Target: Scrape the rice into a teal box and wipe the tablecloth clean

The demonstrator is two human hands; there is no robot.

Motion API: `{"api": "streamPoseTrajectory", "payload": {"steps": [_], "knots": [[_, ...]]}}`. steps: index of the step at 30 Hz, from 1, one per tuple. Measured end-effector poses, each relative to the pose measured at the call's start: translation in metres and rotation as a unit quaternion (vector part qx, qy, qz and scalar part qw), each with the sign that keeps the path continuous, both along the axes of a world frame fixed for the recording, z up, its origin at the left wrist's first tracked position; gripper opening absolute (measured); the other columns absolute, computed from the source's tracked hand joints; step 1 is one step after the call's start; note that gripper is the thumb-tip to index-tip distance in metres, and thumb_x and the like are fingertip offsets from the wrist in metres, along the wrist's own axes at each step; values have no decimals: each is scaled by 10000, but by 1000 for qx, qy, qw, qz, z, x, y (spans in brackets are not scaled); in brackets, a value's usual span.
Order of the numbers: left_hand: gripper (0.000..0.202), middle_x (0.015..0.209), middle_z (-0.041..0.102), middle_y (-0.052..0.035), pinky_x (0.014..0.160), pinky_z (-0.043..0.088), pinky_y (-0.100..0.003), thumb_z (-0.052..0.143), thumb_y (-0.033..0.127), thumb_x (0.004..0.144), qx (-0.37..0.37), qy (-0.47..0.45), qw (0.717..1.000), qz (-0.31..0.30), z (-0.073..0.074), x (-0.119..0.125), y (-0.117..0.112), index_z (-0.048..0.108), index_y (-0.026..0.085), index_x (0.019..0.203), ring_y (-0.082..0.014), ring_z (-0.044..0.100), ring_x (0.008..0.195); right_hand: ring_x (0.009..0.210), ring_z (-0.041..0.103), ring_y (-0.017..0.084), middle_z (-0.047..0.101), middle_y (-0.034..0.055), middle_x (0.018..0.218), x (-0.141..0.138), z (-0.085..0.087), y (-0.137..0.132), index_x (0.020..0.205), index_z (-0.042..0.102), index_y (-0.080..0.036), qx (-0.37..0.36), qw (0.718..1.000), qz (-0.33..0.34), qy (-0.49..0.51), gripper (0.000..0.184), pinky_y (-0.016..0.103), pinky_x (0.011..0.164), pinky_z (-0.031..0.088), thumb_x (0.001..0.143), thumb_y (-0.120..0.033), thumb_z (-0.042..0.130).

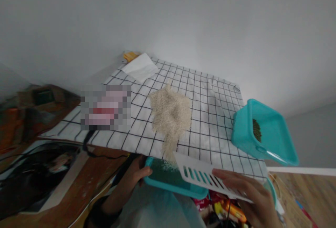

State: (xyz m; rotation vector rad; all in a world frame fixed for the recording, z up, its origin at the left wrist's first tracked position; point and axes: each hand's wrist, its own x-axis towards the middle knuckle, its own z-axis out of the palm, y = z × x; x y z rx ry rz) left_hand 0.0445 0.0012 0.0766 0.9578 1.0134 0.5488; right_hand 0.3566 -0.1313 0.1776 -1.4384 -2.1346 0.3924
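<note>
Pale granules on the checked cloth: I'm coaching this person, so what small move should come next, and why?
Perhaps the right hand should set the white slotted panel behind more pale granules: many lie heaped on the checked cloth, while their near tail reaches the teal tub the left hand holds.

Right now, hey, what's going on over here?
A person's left hand holds a turquoise bin by its rim at the near edge of the checked cloth. The right hand holds a slotted white sheet partly over it. Pale grains lie heaped on the cloth, trailing to that edge, with some in the bin.
</note>
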Motion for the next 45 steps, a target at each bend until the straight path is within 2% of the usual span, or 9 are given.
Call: {"api": "streamPoseTrajectory", "payload": {"steps": [6, 13, 16, 20, 29, 35, 38, 42, 45], "knots": [[67, 499, 587, 62, 387, 334, -223, 707, 214, 646, 12, 8, 1000, 21, 2, 3, 4, 652, 228, 683, -112, 522, 435, 1067, 684, 232, 716, 60, 1170, -3, 3, -2, 1151, 591, -274, 17, 998, -25, 59, 238, 321, 850, 579, 949, -235, 472], [197, 648, 573, 55, 467, 416, -216, 637, 341, 851, 20, 14, 1000, 14, 7, -1, -2, 610, 149, 817, -76, 502, 498, 775, 740, 202, 770, 19, 909, 0, -6, 38, 1004, 672, -242, 114, 953, -281, 13, 152, 244, 672, 582, 915, -271, 552], [140, 634, 578, 55, 480, 412, -223, 683, 280, 761, 25, 14, 999, 32, 11, -3, -6, 619, 167, 816, -102, 529, 530, 652, 721, 193, 757, 13, 794, 9, -8, 41, 942, 683, -225, 109, 940, -321, -21, 168, 231, 570, 558, 902, -344, 571], [142, 611, 588, 57, 488, 405, -231, 673, 221, 685, 31, -2, 998, 50, 13, -2, -10, 631, 189, 817, -121, 540, 536, 804, 740, 217, 769, 28, 912, 20, -10, 20, 1001, 691, -241, 71, 959, -275, 3, 178, 251, 688, 584, 901, -309, 561], [232, 900, 664, -13, 621, 550, -292, 595, 348, 900, 5, -14, 1000, -13, -1, 4, -4, 629, 141, 997, -132, 635, 712, 1032, 699, 260, 723, 64, 1154, 20, -4, -22, 1146, 619, -279, 7, 996, -57, 61, 249, 307, 811, 597, 918, -264, 521], [239, 947, 672, -26, 646, 563, -308, 601, 333, 898, 1, -7, 1000, -20, -3, 1, -5, 626, 144, 1043, -143, 649, 748, 998, 712, 249, 741, 52, 1107, 7, 12, -20, 1097, 656, -277, 18, 994, -84, 66, 216, 290, 785, 602, 927, -257, 523], [245, 947, 673, -24, 649, 564, -310, 602, 336, 897, 1, -6, 1000, -11, -2, 0, -6, 627, 143, 1045, -146, 651, 751, 922, 731, 226, 758, 33, 1040, 3, 5, -1, 1080, 660, -271, 77, 979, -182, 51, 210, 270, 757, 589, 916, -231, 535], [260, 991, 676, -35, 685, 571, -332, 601, 339, 897, 0, -4, 1000, 1, -2, -3, -6, 624, 146, 1070, -162, 660, 799, 741, 712, 221, 745, 39, 857, -3, -14, 46, 982, 668, -224, 123, 923, -364, 31, 165, 288, 636, 544, 908, -331, 567], [254, 978, 673, -33, 661, 568, -317, 600, 335, 898, -3, 3, 1000, -1, -4, -6, -6, 621, 147, 1068, -151, 654, 772, 735, 684, 222, 729, 64, 867, -4, -22, 90, 980, 657, -191, 172, 898, -402, 50, 241, 300, 632, 503, 926, -387, 527]]}}
